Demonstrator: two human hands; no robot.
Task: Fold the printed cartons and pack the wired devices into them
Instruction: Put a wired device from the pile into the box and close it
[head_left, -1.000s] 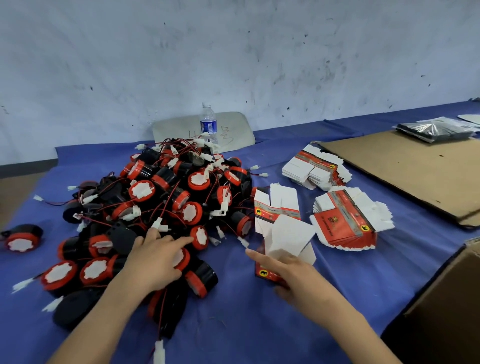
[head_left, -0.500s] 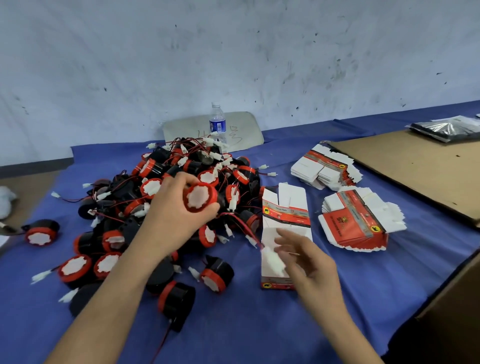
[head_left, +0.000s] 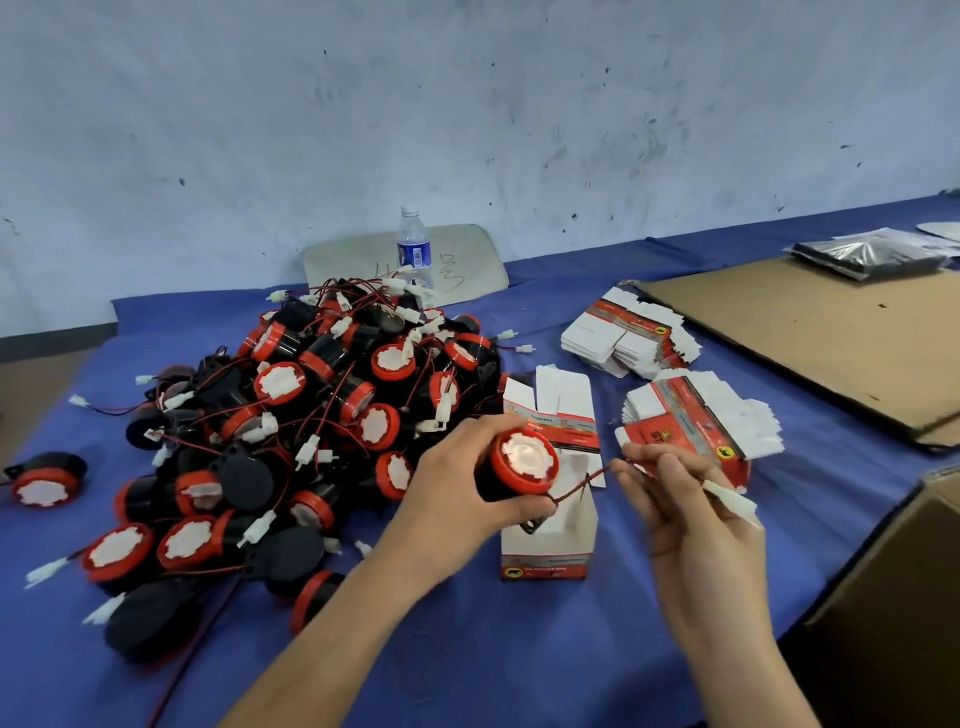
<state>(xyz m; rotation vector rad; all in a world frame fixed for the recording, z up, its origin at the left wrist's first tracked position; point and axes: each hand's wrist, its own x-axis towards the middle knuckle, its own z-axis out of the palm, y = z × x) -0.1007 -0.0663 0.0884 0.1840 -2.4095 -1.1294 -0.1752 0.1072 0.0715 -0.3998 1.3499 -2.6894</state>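
Note:
My left hand (head_left: 457, 488) grips a round black device with a red rim and white centre (head_left: 524, 462), held just above an erected red-and-white carton (head_left: 550, 551) whose top flaps stand open. The device's red wire (head_left: 587, 480) runs right to my right hand (head_left: 691, 514), which pinches it, with the white plug (head_left: 730, 501) sticking out past the fingers. A big pile of the same wired devices (head_left: 311, 415) covers the blue table at the left. Two stacks of flat printed cartons (head_left: 696, 421) (head_left: 623, 332) lie to the right of the pile.
A water bottle (head_left: 414, 249) stands behind the pile against a grey board (head_left: 467, 260). A large flat cardboard sheet (head_left: 810, 332) lies at the right with silver bags (head_left: 872, 254) beyond it. A brown box edge (head_left: 893, 571) sits at the lower right. One device (head_left: 44, 480) lies alone at the far left.
My left hand has lifted a device from the pile and carried it right, over the open carton. My right hand left the carton's flap and now pinches the device's wire.

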